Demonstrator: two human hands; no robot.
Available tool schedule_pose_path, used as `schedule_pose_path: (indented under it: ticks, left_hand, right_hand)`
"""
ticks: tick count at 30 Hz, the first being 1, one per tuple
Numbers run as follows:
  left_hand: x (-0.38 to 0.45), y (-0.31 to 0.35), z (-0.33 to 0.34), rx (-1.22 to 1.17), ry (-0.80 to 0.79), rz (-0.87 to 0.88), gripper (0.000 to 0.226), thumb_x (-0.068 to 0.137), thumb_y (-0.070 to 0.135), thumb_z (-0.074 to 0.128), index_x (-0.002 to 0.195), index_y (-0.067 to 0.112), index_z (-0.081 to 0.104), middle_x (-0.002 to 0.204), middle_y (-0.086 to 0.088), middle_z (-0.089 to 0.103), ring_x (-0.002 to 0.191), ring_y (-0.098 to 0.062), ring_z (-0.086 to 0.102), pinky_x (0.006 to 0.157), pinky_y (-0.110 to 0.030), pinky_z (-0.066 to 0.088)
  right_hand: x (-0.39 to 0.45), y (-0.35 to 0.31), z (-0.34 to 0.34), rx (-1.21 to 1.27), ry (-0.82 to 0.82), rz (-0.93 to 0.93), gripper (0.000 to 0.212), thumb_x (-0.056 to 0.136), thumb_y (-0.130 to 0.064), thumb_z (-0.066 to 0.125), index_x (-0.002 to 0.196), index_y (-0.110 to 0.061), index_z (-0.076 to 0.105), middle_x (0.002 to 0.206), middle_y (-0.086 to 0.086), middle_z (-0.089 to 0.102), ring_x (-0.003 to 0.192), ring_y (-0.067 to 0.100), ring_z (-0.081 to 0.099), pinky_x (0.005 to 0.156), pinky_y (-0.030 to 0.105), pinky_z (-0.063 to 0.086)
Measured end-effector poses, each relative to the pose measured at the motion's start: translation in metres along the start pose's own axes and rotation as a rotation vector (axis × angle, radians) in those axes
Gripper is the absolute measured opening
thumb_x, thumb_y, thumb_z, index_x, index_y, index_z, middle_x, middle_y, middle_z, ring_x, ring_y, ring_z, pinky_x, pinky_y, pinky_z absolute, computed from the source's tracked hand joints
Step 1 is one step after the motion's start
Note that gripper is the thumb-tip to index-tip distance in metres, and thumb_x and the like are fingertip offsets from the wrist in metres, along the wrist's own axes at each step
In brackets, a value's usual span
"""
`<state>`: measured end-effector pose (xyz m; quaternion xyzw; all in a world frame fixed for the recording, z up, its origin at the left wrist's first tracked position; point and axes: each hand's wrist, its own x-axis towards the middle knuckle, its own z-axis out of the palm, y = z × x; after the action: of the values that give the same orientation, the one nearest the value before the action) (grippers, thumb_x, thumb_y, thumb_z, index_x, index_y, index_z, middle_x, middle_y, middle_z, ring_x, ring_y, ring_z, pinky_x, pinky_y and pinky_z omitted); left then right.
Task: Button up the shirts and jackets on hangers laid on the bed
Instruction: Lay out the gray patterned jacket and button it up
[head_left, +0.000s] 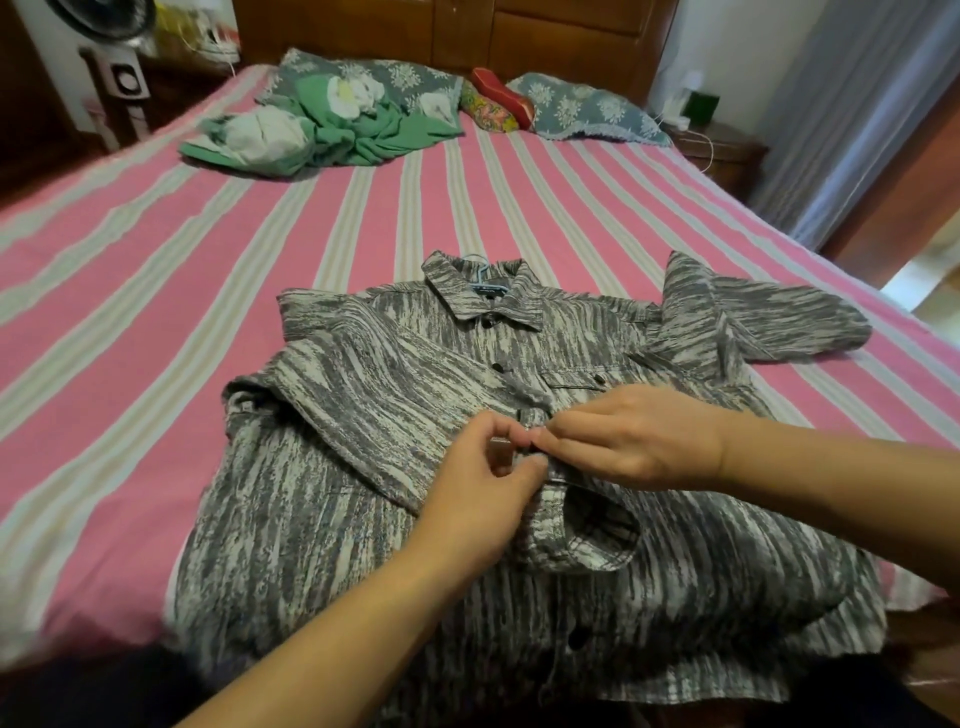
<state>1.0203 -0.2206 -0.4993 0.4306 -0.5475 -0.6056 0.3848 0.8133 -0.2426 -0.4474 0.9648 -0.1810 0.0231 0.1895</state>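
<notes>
A grey-and-white streaked shirt lies face up on the bed, collar pointing away from me, with a light blue hanger hook showing at the neck. Two dark buttons near the collar are fastened. My left hand pinches the shirt's front placket at mid-chest. My right hand pinches the same placket from the other side, fingertips meeting the left's. The button between them is hidden by the fingers. Below the hands the front gapes open, and another dark button shows near the hem.
The bed has a pink striped cover. A crumpled green blanket and patterned pillows lie at the headboard end. A wooden nightstand and a curtain stand on the right, a fan on the left.
</notes>
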Motion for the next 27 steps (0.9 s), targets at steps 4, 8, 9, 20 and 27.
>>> schedule_pose_path:
  ticks: [4, 8, 9, 20, 27]
  left_hand:
    - [0.000, -0.005, 0.002, -0.060, -0.006, -0.004, 0.027, 0.088, -0.003, 0.073, 0.093, 0.016, 0.054, 0.073, -0.006, 0.053, 0.063, -0.018, 0.039, 0.061, -0.036, 0.035]
    - [0.004, -0.008, 0.003, -0.037, 0.034, -0.006, 0.036, 0.083, -0.014, 0.070, 0.089, 0.017, 0.050, 0.070, 0.001, 0.057, 0.061, -0.017, 0.037, 0.057, -0.035, 0.032]
    - [0.005, -0.008, 0.004, -0.047, 0.044, -0.008, 0.037, 0.083, -0.014, 0.070, 0.089, 0.017, 0.050, 0.071, -0.001, 0.057, 0.061, -0.017, 0.038, 0.058, -0.036, 0.033]
    - [0.006, -0.002, -0.002, -0.212, 0.036, -0.099, 0.025, 0.087, -0.009, 0.070, 0.096, 0.011, 0.057, 0.068, -0.006, 0.050, 0.068, -0.019, 0.051, 0.066, -0.027, 0.046]
    - [0.003, 0.000, 0.002, 0.022, 0.068, -0.045, 0.011, 0.103, 0.018, 0.056, 0.098, 0.017, 0.066, 0.069, -0.009, 0.066, 0.057, -0.012, 0.055, 0.056, -0.027, 0.045]
  right_hand:
    - [-0.001, -0.006, 0.001, -0.024, 0.029, -0.012, 0.021, 0.102, -0.002, 0.052, 0.116, 0.009, 0.064, 0.083, 0.010, 0.062, 0.063, 0.023, 0.055, 0.051, 0.034, 0.050]
    - [0.006, -0.001, -0.001, -0.047, 0.026, -0.077, 0.020, 0.100, -0.001, 0.056, 0.110, 0.010, 0.069, 0.081, 0.008, 0.061, 0.061, 0.022, 0.055, 0.052, 0.034, 0.052]
    - [0.007, 0.000, -0.002, -0.046, 0.023, -0.080, 0.019, 0.100, -0.001, 0.057, 0.109, 0.010, 0.069, 0.081, 0.008, 0.060, 0.061, 0.022, 0.054, 0.051, 0.035, 0.052]
    - [-0.013, -0.037, 0.010, 0.256, 0.171, 0.501, 0.037, 0.101, -0.025, 0.061, 0.131, -0.005, 0.065, 0.110, 0.008, 0.064, 0.088, 0.022, 0.064, 0.072, 0.038, 0.057]
    - [-0.013, -0.088, 0.028, 0.585, 0.182, 0.916, 0.048, 0.090, -0.035, 0.066, 0.135, -0.024, 0.057, 0.120, -0.016, 0.054, 0.109, 0.000, 0.053, 0.099, 0.014, 0.042]
